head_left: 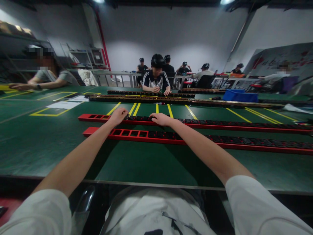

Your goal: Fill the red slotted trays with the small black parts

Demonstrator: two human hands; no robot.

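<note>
Two long red rails lie across the green table, a far red rail (pixel 84 117) and a near red rail (pixel 91 131). Square black modules (pixel 190 121) fill most of their slots, while several slots at the left ends stand bare. My left hand (pixel 119 115) is at the far rail, its fingers pinching a small black module (pixel 126 116) beside the bare slots. Farther right, my right hand (pixel 161 119) rests over the same rail with its fingers curled down onto the black pieces. What lies under those fingertips is partly hidden.
Long dark rails (pixel 146 98) lie across the table beyond, with a blue bin (pixel 240 95) at right. White paper sheets (pixel 65 104) and yellow tape lines mark the tabletop. A co-worker (pixel 156 76) works opposite; another person (pixel 51 71) sits at left.
</note>
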